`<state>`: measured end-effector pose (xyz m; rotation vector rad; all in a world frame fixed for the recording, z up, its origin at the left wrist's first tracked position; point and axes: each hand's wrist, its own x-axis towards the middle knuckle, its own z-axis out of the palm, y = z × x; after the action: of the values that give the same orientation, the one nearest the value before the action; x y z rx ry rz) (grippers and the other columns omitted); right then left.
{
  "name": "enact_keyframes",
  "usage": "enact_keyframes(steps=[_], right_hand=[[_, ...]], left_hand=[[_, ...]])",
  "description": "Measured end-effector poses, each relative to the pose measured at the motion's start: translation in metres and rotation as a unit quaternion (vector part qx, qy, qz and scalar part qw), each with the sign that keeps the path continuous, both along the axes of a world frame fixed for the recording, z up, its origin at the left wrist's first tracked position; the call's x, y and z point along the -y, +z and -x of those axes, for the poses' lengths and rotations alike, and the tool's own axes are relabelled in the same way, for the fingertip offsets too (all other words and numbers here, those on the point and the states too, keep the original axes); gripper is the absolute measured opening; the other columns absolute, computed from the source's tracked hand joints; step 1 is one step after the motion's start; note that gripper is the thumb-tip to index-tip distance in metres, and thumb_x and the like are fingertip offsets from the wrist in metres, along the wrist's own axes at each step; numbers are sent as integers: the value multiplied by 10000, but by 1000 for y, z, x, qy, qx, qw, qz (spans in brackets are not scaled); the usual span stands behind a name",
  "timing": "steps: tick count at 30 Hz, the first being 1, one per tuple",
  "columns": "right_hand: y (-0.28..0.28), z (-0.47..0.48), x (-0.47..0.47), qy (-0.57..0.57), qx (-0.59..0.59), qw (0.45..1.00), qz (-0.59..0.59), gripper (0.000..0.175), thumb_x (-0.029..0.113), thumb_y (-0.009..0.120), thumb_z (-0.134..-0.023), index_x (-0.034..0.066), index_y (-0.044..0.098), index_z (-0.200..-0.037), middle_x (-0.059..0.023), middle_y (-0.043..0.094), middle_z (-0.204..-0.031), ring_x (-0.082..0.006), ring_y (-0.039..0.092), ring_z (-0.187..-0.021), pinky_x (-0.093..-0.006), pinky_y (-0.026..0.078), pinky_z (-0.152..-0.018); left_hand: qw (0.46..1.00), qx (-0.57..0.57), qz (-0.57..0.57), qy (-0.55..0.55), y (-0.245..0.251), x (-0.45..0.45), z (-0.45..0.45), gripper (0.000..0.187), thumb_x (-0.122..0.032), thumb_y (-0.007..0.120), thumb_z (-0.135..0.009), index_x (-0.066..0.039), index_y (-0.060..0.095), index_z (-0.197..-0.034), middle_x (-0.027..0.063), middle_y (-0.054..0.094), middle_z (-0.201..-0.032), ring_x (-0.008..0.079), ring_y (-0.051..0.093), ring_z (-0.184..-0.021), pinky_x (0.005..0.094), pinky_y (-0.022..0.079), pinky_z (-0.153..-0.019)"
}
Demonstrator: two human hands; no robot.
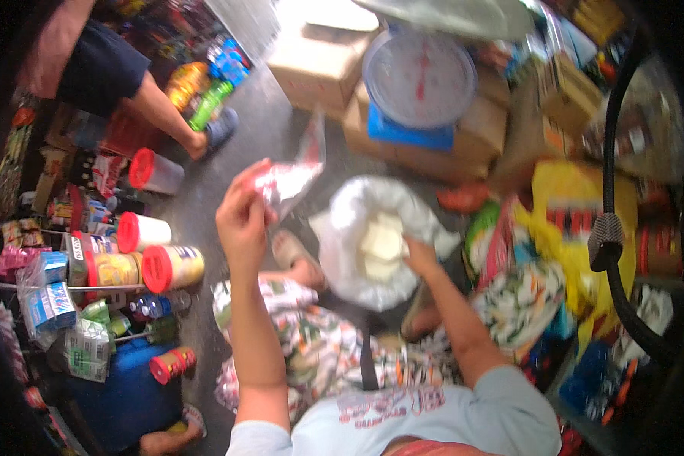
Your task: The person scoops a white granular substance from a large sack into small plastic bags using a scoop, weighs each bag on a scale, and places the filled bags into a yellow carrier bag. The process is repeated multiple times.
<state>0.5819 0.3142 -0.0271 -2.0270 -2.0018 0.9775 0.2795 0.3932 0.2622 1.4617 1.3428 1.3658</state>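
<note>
My left hand (244, 211) is raised on the left, its fingers closed on a clear plastic bag (292, 182) with reddish marks. Between my feet stands an open white plastic sack (347, 279) with its rim rolled down. Pale, cream-coloured contents (383, 236) lie inside it, some in flat shapes. My right hand (420, 256) reaches over the sack's right rim, its fingertips at the pale contents. Whether those fingers grip something cannot be made out.
A dial scale (419, 80) with a blue base rests on a cardboard box (433, 154) ahead. Red-lidded jars (174, 268) and packets line the left side. Another person's leg (165, 117) is at upper left. A yellow plastic bag (570, 211) lies at right; a black cord (609, 148) hangs nearby.
</note>
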Motion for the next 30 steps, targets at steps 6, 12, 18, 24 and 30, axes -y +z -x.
enact_keyframes(steps=[6, 12, 18, 24, 30], right_hand=[[72, -18, 39, -75, -50, 996, -20, 493, 164, 637, -682, 151, 572, -1170, -193, 647, -942, -369, 606, -927, -453, 466, -796], [115, -33, 72, -122, -81, 985, -91, 506, 181, 624, -676, 115, 575, -1175, -197, 648, -932, -371, 615, -891, -429, 483, -763], [175, -6, 92, -153, -254, 952, -75, 635, 293, 711, -760, 21, 447, -1269, -160, 628, -1078, -285, 635, -906, -374, 477, -806], [170, 33, 60, -179, -228, 946, -145, 746, 371, 740, -738, 32, 388, -1302, -176, 614, -1091, -288, 611, -984, -370, 462, -840], [175, 14, 55, -148, -238, 949, -144, 716, 313, 747, -745, 14, 395, -1293, -152, 589, -1130, -235, 583, -1027, -327, 444, -882]], left_hand=[[995, -76, 41, -54, -14, 4, -12, 259, 80, 472, -780, 5, 679, -916, 44, 630, -1107, 39, 563, -715, 183, 464, -570], [979, -205, 8, -15, -43, 23, -11, 283, 89, 527, -706, -46, 697, -888, 49, 655, -1049, 103, 626, -698, 250, 489, -593], [885, -458, 28, -80, -92, 88, -65, 343, -4, 556, -714, -86, 637, -1038, 82, 564, -1225, 287, 635, -916, 387, 516, -763], [952, -248, 54, -171, -85, 118, -104, 351, 35, 528, -694, -28, 659, -1014, 98, 602, -1188, 275, 651, -841, 387, 519, -714], [943, -101, 190, -254, -84, 104, -90, 431, 67, 521, -668, 23, 637, -1080, 85, 617, -1197, 99, 611, -601, 243, 507, -571]])
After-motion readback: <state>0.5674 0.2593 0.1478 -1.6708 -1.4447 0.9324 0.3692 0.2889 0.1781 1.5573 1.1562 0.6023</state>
